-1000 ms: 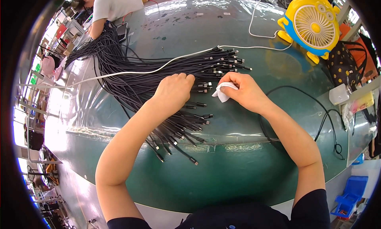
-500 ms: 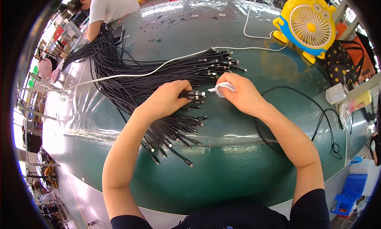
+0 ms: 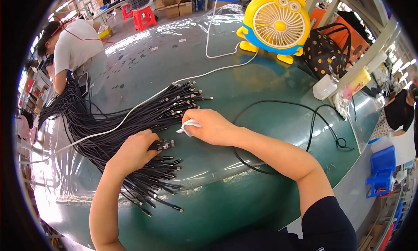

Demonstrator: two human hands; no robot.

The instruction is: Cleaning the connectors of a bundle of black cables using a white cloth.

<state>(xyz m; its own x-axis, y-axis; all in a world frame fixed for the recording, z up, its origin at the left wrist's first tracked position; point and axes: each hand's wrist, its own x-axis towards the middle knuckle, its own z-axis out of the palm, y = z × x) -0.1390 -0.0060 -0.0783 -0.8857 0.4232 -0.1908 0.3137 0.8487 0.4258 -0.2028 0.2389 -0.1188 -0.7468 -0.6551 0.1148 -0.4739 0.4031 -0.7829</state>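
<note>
Several black cables (image 3: 130,129) lie fanned on the green table (image 3: 226,194); my left hand (image 3: 133,151) grips a few plug ends from that bundle, while my right hand (image 3: 209,127), just right of the bundle, clenches a white cloth (image 3: 185,128). Beyond the bundle stand cardboard boxes (image 3: 176,7), contents unclear.
</note>
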